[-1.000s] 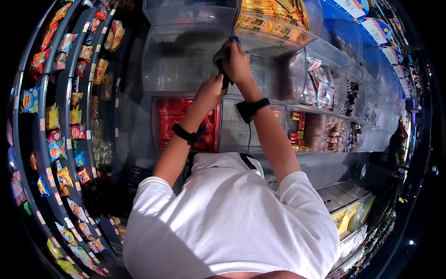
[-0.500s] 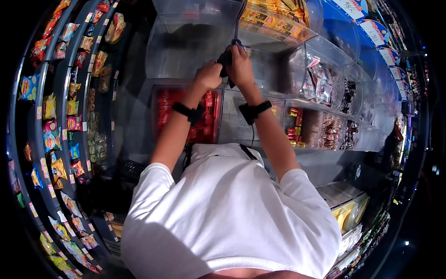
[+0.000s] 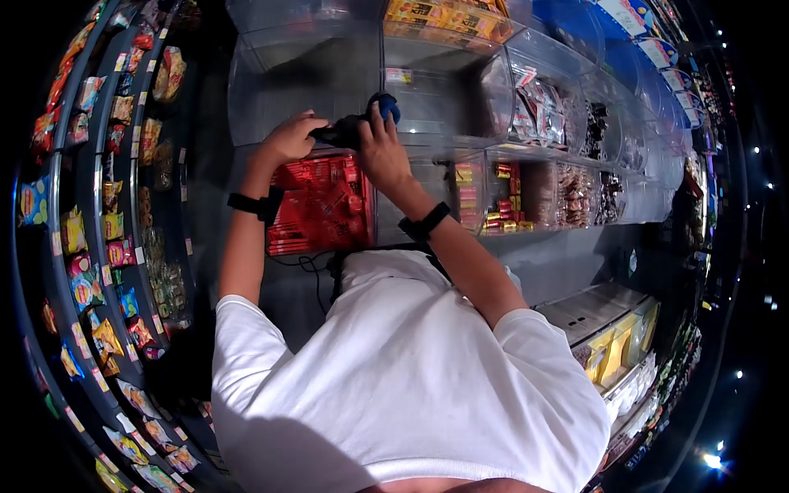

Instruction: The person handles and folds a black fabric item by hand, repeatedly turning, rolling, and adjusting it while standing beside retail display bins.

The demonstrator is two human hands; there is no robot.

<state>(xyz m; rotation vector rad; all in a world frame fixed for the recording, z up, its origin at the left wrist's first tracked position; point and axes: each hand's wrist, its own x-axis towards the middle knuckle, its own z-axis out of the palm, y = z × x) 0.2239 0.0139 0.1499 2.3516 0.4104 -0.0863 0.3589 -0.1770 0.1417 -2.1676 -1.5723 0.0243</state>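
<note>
A dark cloth [image 3: 345, 131], with a bunched blue part near its right end, stretches between my two hands over the front edge of the clear bins. My left hand [image 3: 290, 138] has its fingers closed on the cloth's left end. Wrapped around the bunched right part is my right hand [image 3: 383, 149]. Below the hands lies a bin of red packets [image 3: 325, 209]. Just beyond them is a clear plastic bin [image 3: 308, 86] with a bare grey floor showing. A black band sits on each wrist.
Bins of yellow packets [image 3: 448, 20], silver-and-red packets [image 3: 538, 107] and red-gold sweets [image 3: 505, 197] continue back and right. Shelves of snack bags [image 3: 74, 230] line the left. A thin black cable [image 3: 308, 264] hangs near my waist.
Both hands have moved left and slightly nearer to me with the cloth. They are further apart, and the cloth now stretches sideways between them. The camera view has shifted too.
</note>
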